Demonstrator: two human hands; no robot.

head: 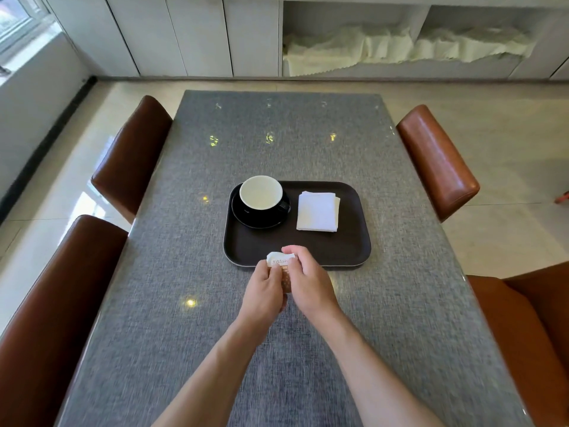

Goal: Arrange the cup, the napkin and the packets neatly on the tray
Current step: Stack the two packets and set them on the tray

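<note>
Only one view is given, taken from a camera worn on the head. The scene is seen from above, looking forward and steeply down along the grey table (277,143), whose far edge lies in the upper part of the frame. The wide lens bends the chairs (129,155) at the left and right borders. The forearms enter from the bottom edge, very near the lens. The tray (351,241) is placed at the frame centre, at moderate distance.

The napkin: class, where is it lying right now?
The folded white napkin lies on the tray's right half, beside the cup, apart from both.
</note>
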